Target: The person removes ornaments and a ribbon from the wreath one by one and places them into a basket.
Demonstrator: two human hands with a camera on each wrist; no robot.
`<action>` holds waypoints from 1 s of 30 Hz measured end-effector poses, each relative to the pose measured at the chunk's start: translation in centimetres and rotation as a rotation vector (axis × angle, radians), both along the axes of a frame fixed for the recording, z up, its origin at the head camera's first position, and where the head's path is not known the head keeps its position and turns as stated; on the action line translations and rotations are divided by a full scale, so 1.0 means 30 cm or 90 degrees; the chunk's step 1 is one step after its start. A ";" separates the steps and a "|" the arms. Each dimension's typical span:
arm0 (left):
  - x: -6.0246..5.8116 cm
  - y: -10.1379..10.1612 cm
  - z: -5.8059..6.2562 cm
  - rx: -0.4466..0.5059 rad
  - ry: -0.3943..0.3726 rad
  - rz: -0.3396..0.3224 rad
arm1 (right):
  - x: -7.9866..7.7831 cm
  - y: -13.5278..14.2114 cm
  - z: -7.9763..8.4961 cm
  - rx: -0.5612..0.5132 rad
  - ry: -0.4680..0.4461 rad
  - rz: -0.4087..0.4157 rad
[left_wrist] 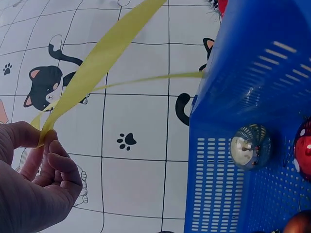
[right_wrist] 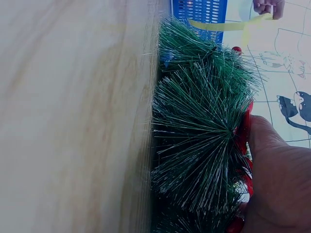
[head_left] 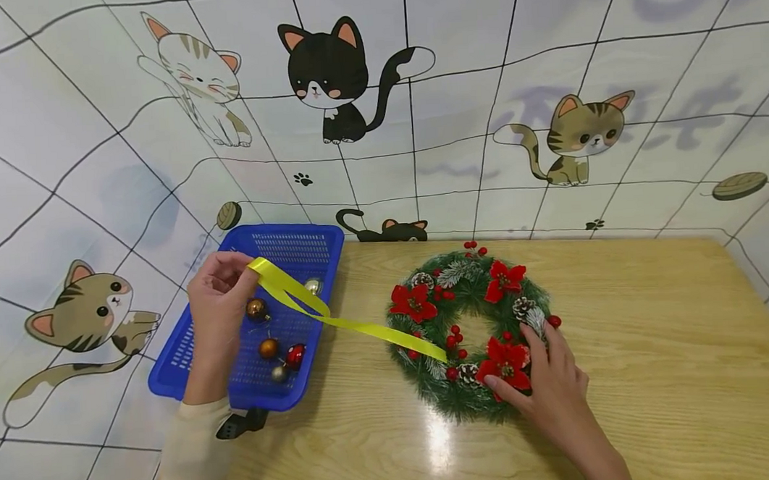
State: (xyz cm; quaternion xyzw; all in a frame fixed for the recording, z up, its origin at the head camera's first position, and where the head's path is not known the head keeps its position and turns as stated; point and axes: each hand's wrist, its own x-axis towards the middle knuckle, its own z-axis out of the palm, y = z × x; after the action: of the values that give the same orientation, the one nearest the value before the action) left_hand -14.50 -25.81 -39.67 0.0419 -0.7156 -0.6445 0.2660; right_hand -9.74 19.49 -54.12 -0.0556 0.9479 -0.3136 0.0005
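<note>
My left hand [head_left: 221, 303] pinches the end of a yellow ribbon [head_left: 383, 332] between thumb and fingertips, raised over the blue basket [head_left: 273, 230]. From there the ribbon runs as a folded band to the left front of a green Christmas wreath [head_left: 455, 404] lying on the table. Red poinsettia flowers [head_left: 504, 281], red berries and frosted pine cones [head_left: 422, 281] dress the wreath. At its lower right, my right hand [head_left: 555, 383] grips the wreath, thumb and fingers spread either side of a red flower. The ribbon's far end lies among the berries.
Inside the basket lie several Christmas baubles, among them a brown one [head_left: 256, 309], an orange one [head_left: 269, 347] and a red one with white dots [left_wrist: 303, 148]. A wall sheet printed with cats [head_left: 326, 76] rises behind the wooden table [head_left: 659, 370] and along its left.
</note>
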 end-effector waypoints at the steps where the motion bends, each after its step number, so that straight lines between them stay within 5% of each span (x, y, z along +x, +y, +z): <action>1: 0.000 -0.005 0.002 0.000 0.001 0.005 | 0.000 -0.001 -0.001 -0.001 0.000 -0.001; 13: 0.020 -0.117 0.019 0.043 0.011 0.071 | -0.006 -0.005 -0.007 0.004 0.022 -0.001; 21: 0.029 -0.222 -0.001 0.063 -0.003 0.153 | -0.007 -0.004 -0.012 0.009 0.022 0.003; 30: 0.043 -0.306 0.010 0.123 0.024 0.175 | -0.007 -0.002 -0.013 0.009 0.014 0.003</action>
State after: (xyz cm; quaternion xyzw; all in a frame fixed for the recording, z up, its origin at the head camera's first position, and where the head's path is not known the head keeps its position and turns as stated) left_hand -13.22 -35.00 -39.38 0.1524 -0.6330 -0.6684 0.3596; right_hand -9.96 19.42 -54.52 -0.0609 0.9501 -0.3060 -0.0088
